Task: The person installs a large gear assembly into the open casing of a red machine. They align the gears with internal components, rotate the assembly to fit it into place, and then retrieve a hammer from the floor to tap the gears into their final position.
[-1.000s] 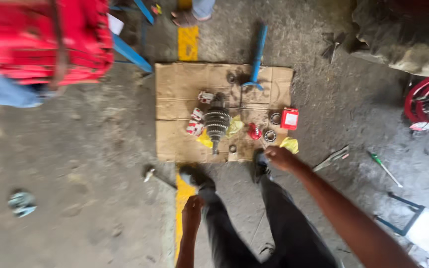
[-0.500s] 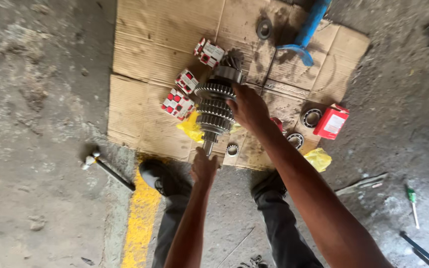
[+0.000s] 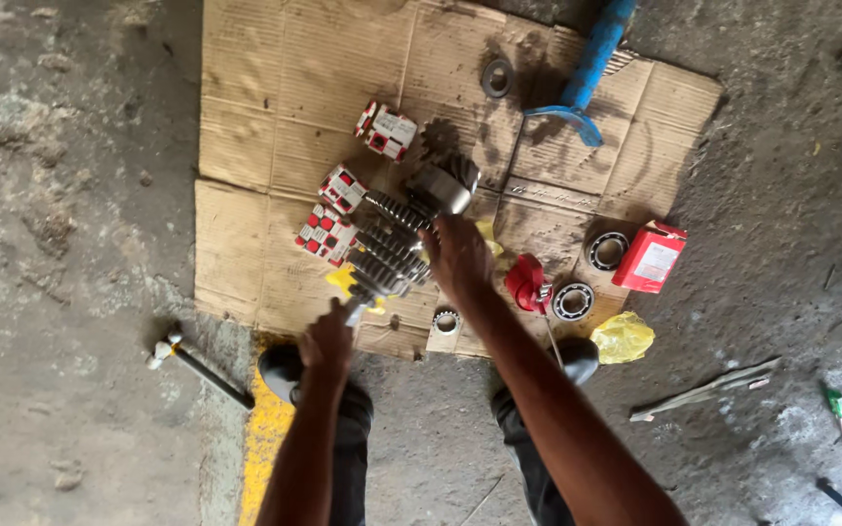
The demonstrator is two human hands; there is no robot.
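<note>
Steel, toothed and greasy: the gear shaft (image 3: 397, 244) lies on the cardboard (image 3: 255, 146), its long axis running diagonally from the near-left end by the person's shoes up to the far-right end, where the biggest gear sits. The left hand (image 3: 328, 341) is at the near, thin end of the shaft, fingers curled around the tip as far as the blur allows. The right hand (image 3: 455, 255) rests against the shaft's right flank about midway along, fingers bent over the gears; whether it grips fully I cannot tell. So each hand has one part of the shaft: the left at its near end, the right at its middle.

Left of the shaft lie three red-and-white boxes (image 3: 343, 188). Right of it are a red rag (image 3: 526, 282), two bearings (image 3: 573, 301), a red box (image 3: 650, 258) and a yellow bag (image 3: 622, 337). Beyond the shaft's far end stands a blue tool (image 3: 592, 63). A hammer (image 3: 197, 362) lies on the concrete, well left of the shaft's near end.
</note>
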